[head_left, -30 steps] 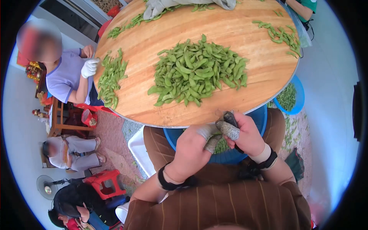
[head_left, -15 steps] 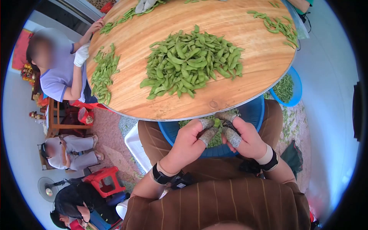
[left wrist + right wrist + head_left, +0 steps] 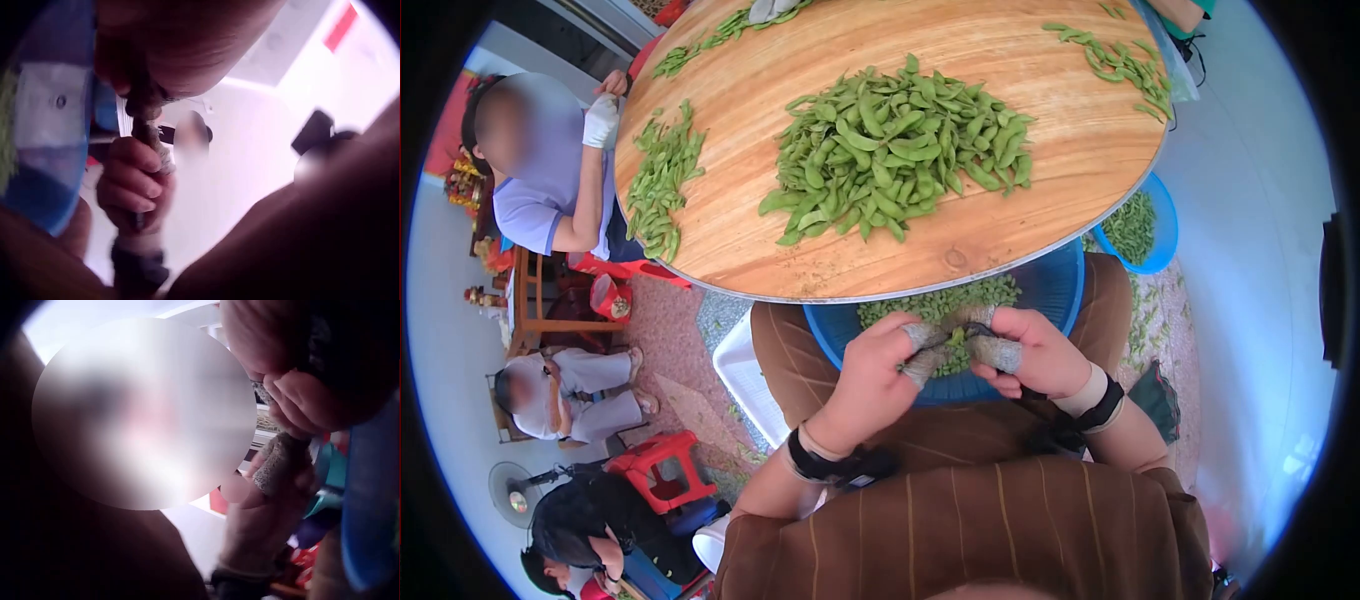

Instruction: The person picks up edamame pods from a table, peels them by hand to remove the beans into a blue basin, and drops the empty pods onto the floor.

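Over a blue basin [image 3: 825,335] of small green beans [image 3: 990,292], my two hands meet at the fingertips. My left hand [image 3: 875,365], with grey wraps on thumb and finger, pinches a green soybean pod [image 3: 957,347]. Curled fingers of my right hand [image 3: 1045,350], also wrapped in grey, hold a dark slim tool [image 3: 975,328] whose other end pokes out below the fist in the left wrist view [image 3: 139,220]. Its exact kind I cannot tell. A big heap of green soybean pods [image 3: 900,150] lies on the round wooden table [image 3: 730,215] just beyond.
Smaller rows of pods [image 3: 662,180] line the table's left side. To the right stands another blue basin [image 3: 1162,235] holding pods. A white crate [image 3: 745,370] sits left of my knee. A person in lavender [image 3: 550,205] sits at the table's left; red stools [image 3: 662,470] stand behind.
My hands drew together, then lowered slightly over the basin with a green pod between the fingertips. The head view shifted a little, and the grey cloth at the far edge slid mostly out of view.
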The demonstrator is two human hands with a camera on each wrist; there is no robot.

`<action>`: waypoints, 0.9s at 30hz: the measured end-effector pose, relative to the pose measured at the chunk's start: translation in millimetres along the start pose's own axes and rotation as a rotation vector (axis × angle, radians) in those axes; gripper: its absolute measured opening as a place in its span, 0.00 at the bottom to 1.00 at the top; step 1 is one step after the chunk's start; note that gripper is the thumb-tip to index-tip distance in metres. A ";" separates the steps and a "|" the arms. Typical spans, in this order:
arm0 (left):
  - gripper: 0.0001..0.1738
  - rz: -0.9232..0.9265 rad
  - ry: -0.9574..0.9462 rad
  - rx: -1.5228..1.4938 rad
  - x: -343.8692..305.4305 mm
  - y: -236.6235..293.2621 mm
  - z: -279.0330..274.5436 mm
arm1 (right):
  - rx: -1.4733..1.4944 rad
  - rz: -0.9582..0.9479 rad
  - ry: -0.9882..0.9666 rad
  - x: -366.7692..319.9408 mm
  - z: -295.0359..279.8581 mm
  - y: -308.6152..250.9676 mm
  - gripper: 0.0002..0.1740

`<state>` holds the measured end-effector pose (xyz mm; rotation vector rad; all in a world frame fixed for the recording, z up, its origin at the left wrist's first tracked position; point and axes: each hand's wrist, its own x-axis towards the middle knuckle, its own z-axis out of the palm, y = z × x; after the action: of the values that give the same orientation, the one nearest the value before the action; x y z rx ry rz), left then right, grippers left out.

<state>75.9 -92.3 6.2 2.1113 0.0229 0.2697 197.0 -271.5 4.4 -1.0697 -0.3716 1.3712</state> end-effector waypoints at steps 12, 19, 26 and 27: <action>0.10 -0.059 -0.149 0.219 -8.8 -27.4 10.1 | -0.048 0.115 0.073 5.6 5.5 14.6 0.17; 0.06 -0.032 -0.096 -0.018 -8.9 -32.1 11.2 | 0.040 0.111 0.042 9.8 0.5 18.0 0.16; 0.10 -0.769 -0.348 -1.388 -15.0 -36.8 8.4 | 0.361 0.282 -0.001 2.4 -15.0 22.4 0.17; 0.10 -0.755 -0.361 -1.485 -15.6 -37.0 10.0 | 0.418 0.288 0.002 3.7 -20.9 26.5 0.17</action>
<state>66.1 -83.1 -32.9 0.5479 0.2977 -0.4533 197.9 -280.4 -28.4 -0.7944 0.0776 1.6141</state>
